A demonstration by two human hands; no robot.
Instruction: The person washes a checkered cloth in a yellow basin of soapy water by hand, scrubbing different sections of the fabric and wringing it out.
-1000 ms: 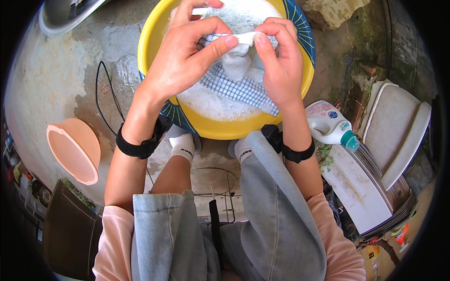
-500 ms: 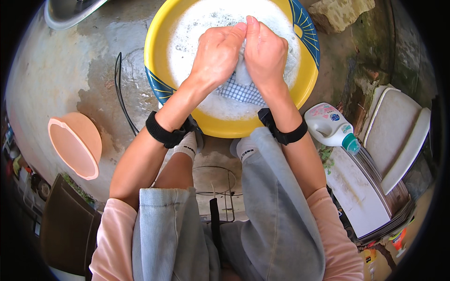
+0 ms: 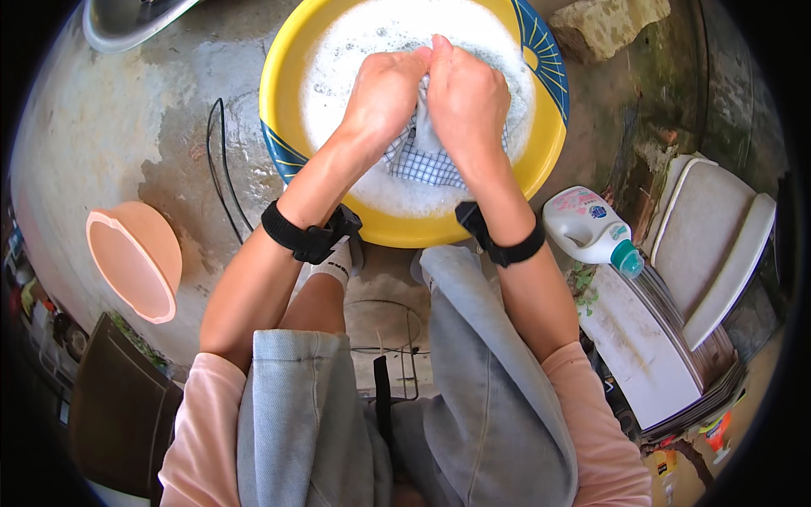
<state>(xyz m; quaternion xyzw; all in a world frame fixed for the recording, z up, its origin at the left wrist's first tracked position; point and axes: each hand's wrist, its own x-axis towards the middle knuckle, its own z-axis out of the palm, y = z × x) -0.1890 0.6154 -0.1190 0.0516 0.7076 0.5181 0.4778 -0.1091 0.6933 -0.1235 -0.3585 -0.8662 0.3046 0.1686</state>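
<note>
A blue-and-white checked cloth [image 3: 425,162] hangs from my two hands into a yellow basin [image 3: 282,78] of white suds [image 3: 355,34]. My left hand [image 3: 384,93] is closed in a fist on the cloth. Close beside it, my right hand [image 3: 466,100] is closed on the cloth too, thumb side up. The knuckles and thumbs of both hands nearly touch. Between them a wet, bunched fold of the cloth shows; its lower part lies in the foam. The fingertips are hidden from above.
A white detergent bottle [image 3: 583,221] with a green cap lies on stacked boards [image 3: 634,338] at the right, near a pale plastic seat [image 3: 705,228]. To the left stands a peach basin [image 3: 169,253] beside a black cable [image 3: 211,160]. A stone [image 3: 608,29] lies at far right.
Both hands have shifted slightly left with the cloth still between them. More of the bunched cloth now shows between the wrists.
</note>
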